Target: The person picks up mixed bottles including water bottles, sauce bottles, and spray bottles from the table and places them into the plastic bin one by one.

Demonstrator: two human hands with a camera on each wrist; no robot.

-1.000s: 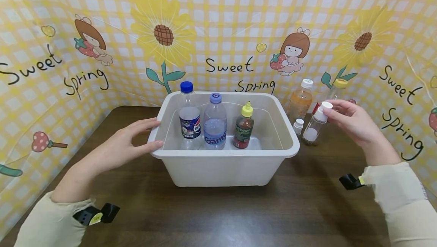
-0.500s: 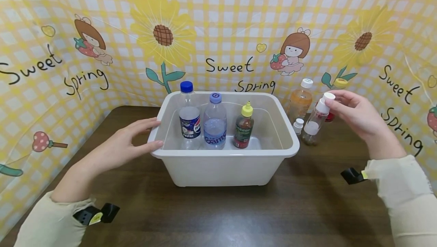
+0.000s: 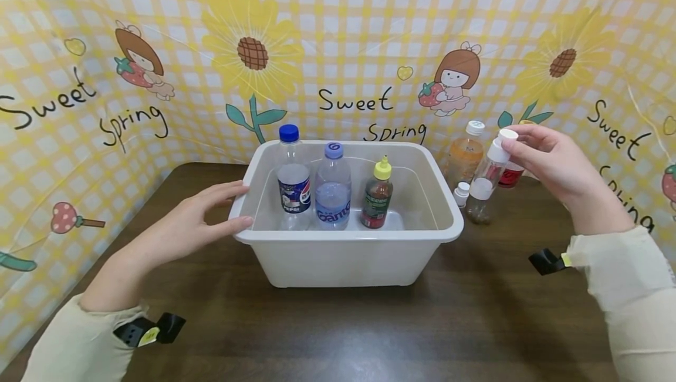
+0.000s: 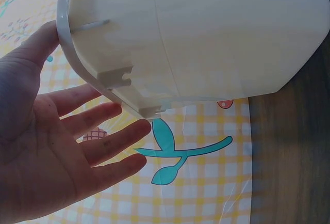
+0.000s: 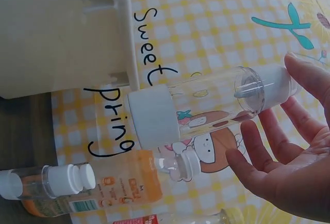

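Clear plastic bottle with a white cap [image 5: 206, 102] tilts below my right hand [image 3: 560, 165], its cap clamped between thumb and fingertips. My left hand [image 3: 195, 217] keeps spread, fairly straight fingers touching the rim of one off-white plastic tub [image 3: 345, 235]. Right of those fingers I count three bottles inside: one blue-capped Pepsi bottle [image 3: 294, 188], one pale-blue plastic bottle [image 3: 333, 194], one yellow-nozzled squeeze bottle [image 3: 377, 200]. Left of my right fingers stand one orange plastic bottle [image 3: 465, 156] and one small white-capped bottle [image 3: 462, 194]; one red-labelled bottle [image 3: 510, 176] is partly hidden behind them.
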